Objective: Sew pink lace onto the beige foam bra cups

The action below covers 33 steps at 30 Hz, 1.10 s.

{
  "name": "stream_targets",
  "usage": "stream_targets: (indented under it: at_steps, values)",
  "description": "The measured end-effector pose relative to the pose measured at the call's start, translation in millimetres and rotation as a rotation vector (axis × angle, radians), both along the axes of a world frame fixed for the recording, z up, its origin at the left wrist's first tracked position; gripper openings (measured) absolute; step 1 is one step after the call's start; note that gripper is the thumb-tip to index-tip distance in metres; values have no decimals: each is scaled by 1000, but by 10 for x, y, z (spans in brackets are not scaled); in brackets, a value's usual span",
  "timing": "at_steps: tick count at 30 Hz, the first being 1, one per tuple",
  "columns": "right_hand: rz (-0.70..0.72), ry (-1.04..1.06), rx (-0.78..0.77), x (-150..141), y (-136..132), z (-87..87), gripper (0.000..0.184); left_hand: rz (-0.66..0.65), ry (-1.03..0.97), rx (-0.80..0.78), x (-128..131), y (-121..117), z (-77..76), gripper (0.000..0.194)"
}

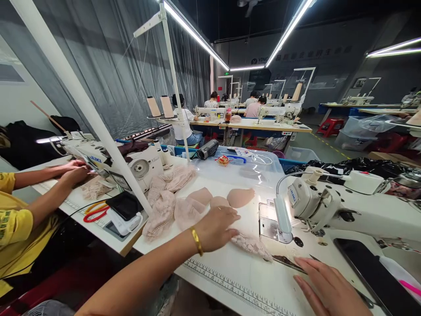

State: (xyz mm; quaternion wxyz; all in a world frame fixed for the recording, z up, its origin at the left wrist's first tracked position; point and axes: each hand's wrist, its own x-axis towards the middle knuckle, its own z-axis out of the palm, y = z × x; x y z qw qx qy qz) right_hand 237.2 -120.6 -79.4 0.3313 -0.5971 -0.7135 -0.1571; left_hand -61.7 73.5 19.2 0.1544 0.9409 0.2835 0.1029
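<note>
My left hand point(217, 228), with a gold bracelet on the wrist, reaches across the white sewing table with its fingers stretched and the thumb apart. It is over beige bra cups point(241, 198) and a strip of pale pink lace point(251, 246); whether it touches them is hard to tell. My right hand point(329, 281) is low at the right, fingers extended and holding nothing. Close to its fingertips lies a dark narrow thing point(289, 262) of unclear kind. Between the hands, farther back, is the sewing machine's metal plate point(271, 228), lit by a gooseneck lamp point(283, 219).
A sewing machine point(315, 197) fills the right side, with a black phone point(368, 272) nearby. Lace pieces point(161, 210) are heaped left of my hand. A white pole point(88, 109) rises at the left; beyond it a person in a yellow sleeve point(16, 226) works at another machine.
</note>
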Motion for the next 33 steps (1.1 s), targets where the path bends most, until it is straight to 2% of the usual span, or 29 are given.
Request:
stream_targets:
  at_steps: [2,4,7,12,15,17,19,21,24,26,28,30,33]
  values:
    - [30,-66,14,-240,108,150,30,11,127,-54,262,6,-194,36]
    - [46,-79,12,-372,164,211,31,26,152,-72,403,51,-269,23]
    - [64,-36,-9,-394,172,173,29,9,115,-82,418,92,-201,6]
    - [94,108,-161,-334,167,65,24,-87,42,-76,251,-80,-20,12]
    - [121,192,-211,-324,172,61,27,-306,1,-85,65,-264,-47,12]
    - [128,238,-244,-315,177,89,27,-503,-37,-172,-90,-374,-83,17]
    - [125,293,-303,-320,209,146,27,-580,-67,-284,-224,-452,-80,24]
    - [116,379,-415,-364,298,223,29,-494,-95,-323,-289,-483,-32,25]
    - [95,520,-596,-510,532,332,36,-207,-131,-211,-235,-427,27,25]
    - [105,560,-640,-628,690,373,31,7,-97,-125,-139,-335,-4,27]
    - [151,573,-644,-724,777,384,25,138,-26,-113,-47,-228,-89,30]
    - [214,587,-640,-774,765,366,26,160,19,-157,9,-138,-185,29]
    - [297,671,-603,-753,624,293,32,102,-17,-234,36,-84,-268,18]
